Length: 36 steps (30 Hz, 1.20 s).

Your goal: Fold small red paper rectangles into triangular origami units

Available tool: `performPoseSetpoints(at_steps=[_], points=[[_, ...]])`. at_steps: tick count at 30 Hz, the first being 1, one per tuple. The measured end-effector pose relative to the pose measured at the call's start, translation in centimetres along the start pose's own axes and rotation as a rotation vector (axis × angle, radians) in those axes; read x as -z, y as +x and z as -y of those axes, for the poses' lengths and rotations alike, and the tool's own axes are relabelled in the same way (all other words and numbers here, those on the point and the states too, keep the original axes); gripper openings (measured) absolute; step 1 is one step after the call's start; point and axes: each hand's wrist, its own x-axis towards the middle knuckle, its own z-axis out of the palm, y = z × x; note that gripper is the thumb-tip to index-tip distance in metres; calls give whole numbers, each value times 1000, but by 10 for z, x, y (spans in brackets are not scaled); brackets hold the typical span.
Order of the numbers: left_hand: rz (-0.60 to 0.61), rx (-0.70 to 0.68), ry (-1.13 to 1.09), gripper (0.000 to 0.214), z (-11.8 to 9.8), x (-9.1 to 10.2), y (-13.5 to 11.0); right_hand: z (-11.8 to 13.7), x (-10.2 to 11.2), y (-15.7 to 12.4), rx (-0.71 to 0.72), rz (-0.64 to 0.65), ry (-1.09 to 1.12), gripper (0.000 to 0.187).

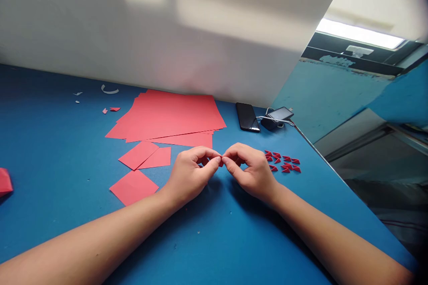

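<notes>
Paper [221,164], a small red piece, sits in the head view directly between left hand [192,171] and right hand [251,169], pinched by thumb and fingers of each above the blue table [214,240], neither hand nearer, its long axis too covered to tell.

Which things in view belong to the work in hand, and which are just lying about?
Part of the work, it seems:
red piece, pinched by left hand and right hand
folded pieces
red squares
red sheets, likely stock

Probably just lying about:
phone
small device
cable
white scraps
red bits
</notes>
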Motion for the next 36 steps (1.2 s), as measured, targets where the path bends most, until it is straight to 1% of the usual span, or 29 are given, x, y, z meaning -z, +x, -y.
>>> performPoseSetpoints(at_steps=[2, 4, 7, 10, 13, 14, 16, 23, 26, 29, 32, 36], points=[[-26, -52, 65, 15, 1, -1, -1, 0, 1, 1, 75, 21, -75, 8], [-35, -100, 101, 14, 1, -1, -2, 1, 1, 0, 81, 15, -98, 10], [-57, -154, 133, 11, 1, -2, -3, 5, -4, -4, -29, -63, -13, 11], [-80, -199, 141, 9, 0, -2, -4, 9, -11, -7, -156, -142, 167, 11], [-88, -224, 133, 9, -1, -1, -5, 10, -16, -8, -205, -144, 288, 11], [-88, -231, 138, 10, -1, -1, -5, 9, -16, -8, -196, -133, 296, 10], [-86, -251, 160, 10, 0, 0, -4, 6, -14, -8, -129, -111, 259, 7], [-70, -348, 235, 10, 1, 3, -1, -4, 1, -3, 187, -74, -65, 10], [-67, -369, 263, 11, 1, 3, -2, -6, 3, -3, 282, -26, -158, 12], [-71, -380, 287, 12, 2, 3, -2, -8, 3, -3, 311, -22, -197, 13], [-71, -376, 291, 12, 2, 3, -2, -8, 2, -3, 311, -36, -175, 14], [-67, -381, 286, 11, 3, 2, -2, -8, 1, -3, 292, -17, -140, 14]])
